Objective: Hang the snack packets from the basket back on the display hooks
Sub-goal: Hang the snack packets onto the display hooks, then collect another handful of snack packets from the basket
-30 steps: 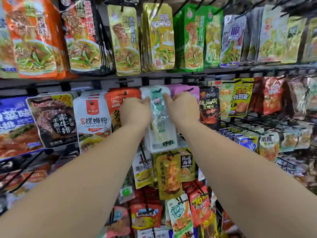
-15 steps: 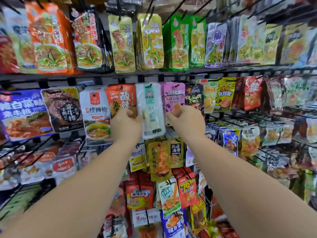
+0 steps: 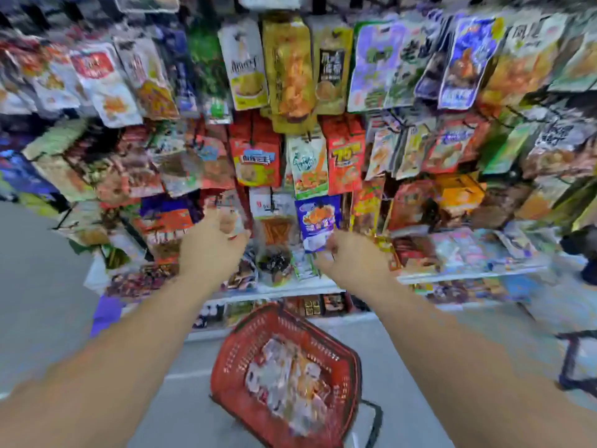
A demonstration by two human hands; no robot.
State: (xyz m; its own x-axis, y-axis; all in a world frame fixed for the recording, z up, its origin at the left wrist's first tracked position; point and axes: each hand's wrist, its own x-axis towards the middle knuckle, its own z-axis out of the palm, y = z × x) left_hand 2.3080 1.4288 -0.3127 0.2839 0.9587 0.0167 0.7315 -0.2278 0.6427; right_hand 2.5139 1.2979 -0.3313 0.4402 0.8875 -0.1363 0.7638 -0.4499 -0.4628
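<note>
Two bare forearms reach up from the bottom corners of the frame toward a wall of hanging packets (image 3: 289,69) that fills the upper half, all of it smeared by motion on my feed. The left hand (image 3: 211,250), just left of centre, is raised in front of the lowest hanging row with its fingers loosely curled, and I see nothing held in it. The right hand (image 3: 353,260), just right of centre and level with the other, has its fingers curled at the lower edge of a blue packet (image 3: 318,218) that hangs in that same row. Through the blur I cannot tell whether it grasps that packet, merely touches it, or is clear of it. Below the hands a white shelf edge (image 3: 290,290) runs across the middle of the frame. The red basket (image 3: 226,363) sits on the grey floor (image 3: 38,286) at bottom centre, between the two forearms and well below both hands, with a dark handle (image 3: 374,415) showing at its lower right. The snack packets (image 3: 287,373) lie loose inside it in a pale and orange heap, too blurred for me to count.
</note>
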